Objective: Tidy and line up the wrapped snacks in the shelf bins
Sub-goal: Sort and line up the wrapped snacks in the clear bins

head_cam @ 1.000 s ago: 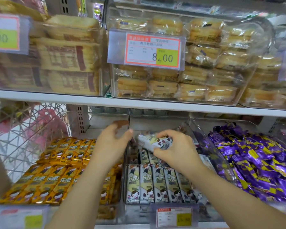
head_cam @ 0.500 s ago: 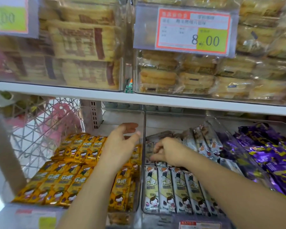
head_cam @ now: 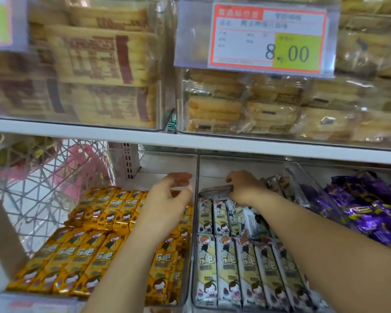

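On the lower shelf a clear bin (head_cam: 197, 177) holds white wrapped snack bars (head_cam: 228, 274) lined up in rows. My right hand (head_cam: 246, 187) reaches to the back of this bin and grips one white bar (head_cam: 216, 191) lying crosswise on the rear row. A few more white bars (head_cam: 278, 184) lean loosely against the bin's right wall. To the left, a second clear bin holds yellow wrapped bars (head_cam: 81, 251) in neat rows. My left hand (head_cam: 167, 199) hovers over the divider between the two bins, fingers loosely curled, holding nothing.
Purple wrapped candies (head_cam: 366, 211) fill the bin at the right. The shelf above (head_cam: 212, 143) carries clear boxes of packed biscuits and a price tag (head_cam: 266, 37) reading 8.00. A white wire basket (head_cam: 43, 181) stands at the far left.
The view has moved closer. My right hand lowered the white bar from above the bin to its rear row. My left hand stayed over the divider.
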Tool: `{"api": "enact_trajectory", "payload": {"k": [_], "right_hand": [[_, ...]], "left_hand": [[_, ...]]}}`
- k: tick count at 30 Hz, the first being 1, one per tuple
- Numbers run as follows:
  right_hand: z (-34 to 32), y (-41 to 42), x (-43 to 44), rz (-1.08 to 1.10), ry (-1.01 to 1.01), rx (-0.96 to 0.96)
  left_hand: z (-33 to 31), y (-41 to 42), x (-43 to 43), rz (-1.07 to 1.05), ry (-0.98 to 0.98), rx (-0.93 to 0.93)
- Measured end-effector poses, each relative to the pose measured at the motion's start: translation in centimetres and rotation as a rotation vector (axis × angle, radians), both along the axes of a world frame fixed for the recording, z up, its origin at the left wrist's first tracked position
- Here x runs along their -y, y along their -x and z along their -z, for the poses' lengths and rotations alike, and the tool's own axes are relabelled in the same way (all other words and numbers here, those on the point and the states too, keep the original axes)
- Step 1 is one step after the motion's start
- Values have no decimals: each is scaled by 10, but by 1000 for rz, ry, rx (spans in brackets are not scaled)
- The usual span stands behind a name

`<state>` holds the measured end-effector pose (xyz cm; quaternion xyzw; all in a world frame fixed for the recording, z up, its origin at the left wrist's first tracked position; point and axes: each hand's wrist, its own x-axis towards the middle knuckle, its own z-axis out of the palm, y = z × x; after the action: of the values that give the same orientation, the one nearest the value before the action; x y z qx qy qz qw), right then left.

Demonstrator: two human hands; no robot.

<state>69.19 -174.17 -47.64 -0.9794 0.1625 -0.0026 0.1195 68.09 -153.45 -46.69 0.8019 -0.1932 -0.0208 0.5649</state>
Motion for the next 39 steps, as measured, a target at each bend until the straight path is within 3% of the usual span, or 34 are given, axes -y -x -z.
{"api": "enact_trajectory", "payload": {"k": [9, 12, 19, 27, 30, 33, 36, 39], "right_hand": [[-33, 41, -5, 30, -314, 511], [-35, 46, -5, 60, -486, 445], [-27, 47, -13, 106, -580, 436], [-13, 22, -35, 113, -723, 211], [-15, 23, -31, 23, -528, 152], [-25, 35, -11, 2, -162, 94], [-18, 46, 0, -62, 240, -86], [-5, 49, 2, -73, 301, -159]], "left_hand": [[-2, 2, 2, 9, 7, 21], [-2, 5, 2, 9, 10, 19], [1, 6, -1, 2, 39, 25], [1, 6, -1, -2, 28, 19], [1, 4, -2, -3, 33, 22], [2, 1, -2, -1, 21, 20], [2, 1, 0, -1, 3, 25], [1, 4, 4, -3, -8, 35]]}}
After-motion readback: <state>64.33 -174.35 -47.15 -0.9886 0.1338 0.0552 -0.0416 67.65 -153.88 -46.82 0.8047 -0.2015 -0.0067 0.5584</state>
